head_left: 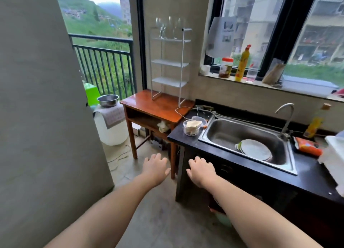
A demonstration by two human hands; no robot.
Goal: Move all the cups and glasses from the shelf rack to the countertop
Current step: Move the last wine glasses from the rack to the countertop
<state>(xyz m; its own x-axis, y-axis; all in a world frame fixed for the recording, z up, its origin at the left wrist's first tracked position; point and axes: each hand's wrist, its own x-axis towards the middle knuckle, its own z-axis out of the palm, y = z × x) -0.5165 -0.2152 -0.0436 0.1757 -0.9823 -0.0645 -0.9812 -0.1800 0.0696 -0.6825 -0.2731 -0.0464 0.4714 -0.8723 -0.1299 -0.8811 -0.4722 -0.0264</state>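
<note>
The wine glasses (pixel 168 27) are seen on the top of the white shelf rack (pixel 170 63). They look thin and easy to break — best held by the stem. The left hand (pixel 155 167) and right hand (pixel 201 170) are held out, fingers loosely spread — nothing is held.

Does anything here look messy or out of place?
A loose white cable trails from the wooden table onto the black counter. Plates sit in the sink. The glasses stand upright on the rack.
</note>
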